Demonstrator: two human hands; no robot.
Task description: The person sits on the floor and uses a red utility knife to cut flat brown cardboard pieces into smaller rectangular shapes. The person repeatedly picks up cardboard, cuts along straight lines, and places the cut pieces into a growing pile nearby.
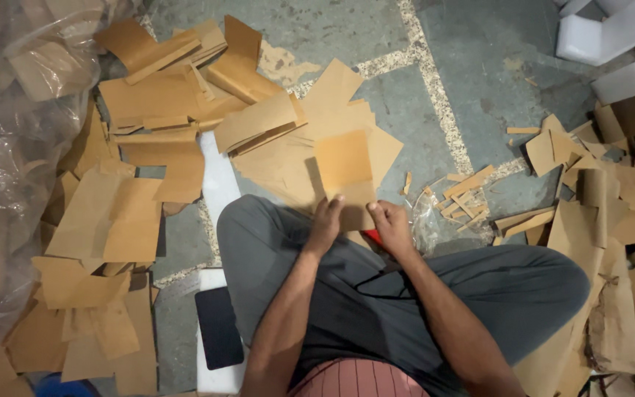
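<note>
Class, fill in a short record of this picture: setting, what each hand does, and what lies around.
Setting: person seated on a grey floor
Left hand: grips the lower edge of a brown cardboard sheet
Right hand: grips the same sheet
Around: cardboard scraps, white foam pieces, clear plastic bag, dark phone

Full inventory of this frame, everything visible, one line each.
cardboard sheet: one, brown, held by both hands
red tool: one, under the right hand, mostly hidden
cardboard pieces: many, brown, on the floor all around
narrow strips: several, brown, right of the hands
plastic sheeting: clear, far left
foam blocks: white, top right
dark flat slab: one, beside the knee
left hand: on the sheet
right hand: on the sheet
</note>
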